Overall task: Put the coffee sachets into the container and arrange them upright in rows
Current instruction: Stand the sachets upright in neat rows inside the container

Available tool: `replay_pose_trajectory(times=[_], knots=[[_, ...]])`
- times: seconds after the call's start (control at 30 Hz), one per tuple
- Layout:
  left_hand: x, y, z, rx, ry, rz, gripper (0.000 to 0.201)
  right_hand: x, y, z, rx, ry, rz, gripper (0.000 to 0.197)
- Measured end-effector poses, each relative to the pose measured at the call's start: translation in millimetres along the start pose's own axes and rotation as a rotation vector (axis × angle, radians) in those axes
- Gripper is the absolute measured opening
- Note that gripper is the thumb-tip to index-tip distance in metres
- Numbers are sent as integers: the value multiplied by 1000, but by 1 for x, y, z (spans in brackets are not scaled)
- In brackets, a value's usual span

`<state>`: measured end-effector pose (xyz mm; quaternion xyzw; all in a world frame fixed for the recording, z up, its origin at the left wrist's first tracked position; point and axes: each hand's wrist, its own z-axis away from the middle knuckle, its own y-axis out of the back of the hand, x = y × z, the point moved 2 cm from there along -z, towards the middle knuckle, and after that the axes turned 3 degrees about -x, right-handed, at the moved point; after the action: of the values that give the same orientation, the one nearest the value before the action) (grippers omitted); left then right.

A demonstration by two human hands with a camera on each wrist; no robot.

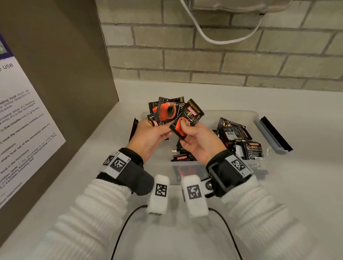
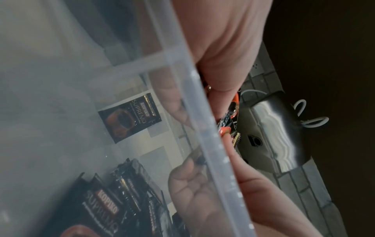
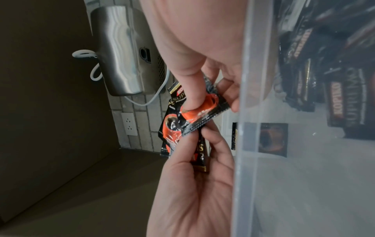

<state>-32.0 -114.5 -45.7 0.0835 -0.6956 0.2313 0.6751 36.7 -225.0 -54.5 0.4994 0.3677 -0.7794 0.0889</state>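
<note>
Right grip (image 1: 195,142) pinching one sachet (image 1: 188,118), left grip (image 1: 150,136) around several sachets (image 1: 165,110).

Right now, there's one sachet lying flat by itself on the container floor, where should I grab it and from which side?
Probably from straight above, through the open top of the container. The lone sachet lies flat with bare floor around it, so pinch a crimped short end, lifting that edge; its flat faces give the fingers nothing to close on.

Grey brick wall (image 1: 232,51) across upper frame; white counter (image 1: 290,183) below; brown panel (image 1: 61,56) with printed notice (image 1: 11,119) at left.
</note>
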Motion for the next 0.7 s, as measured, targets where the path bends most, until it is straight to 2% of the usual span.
replay_pose_trajectory(times=[0.07,0.17,0.3,0.43,0.57,0.7], knots=[[-1,0,-1,3,-3,6,28,0,3,-1,46,16,-29,9],[0,1,-1,23,-12,98,23,-1,6,-2,119,68,-176,33],[3,3,0,61,9,214,27,-7,10,1,146,158,-279,37],[2,2,-1,66,22,245,27,-9,10,6,121,192,-280,13],[2,5,-3,114,-3,329,38,-10,6,10,110,160,-183,10],[2,3,-4,131,-13,308,36,-8,0,13,107,71,-13,5]])
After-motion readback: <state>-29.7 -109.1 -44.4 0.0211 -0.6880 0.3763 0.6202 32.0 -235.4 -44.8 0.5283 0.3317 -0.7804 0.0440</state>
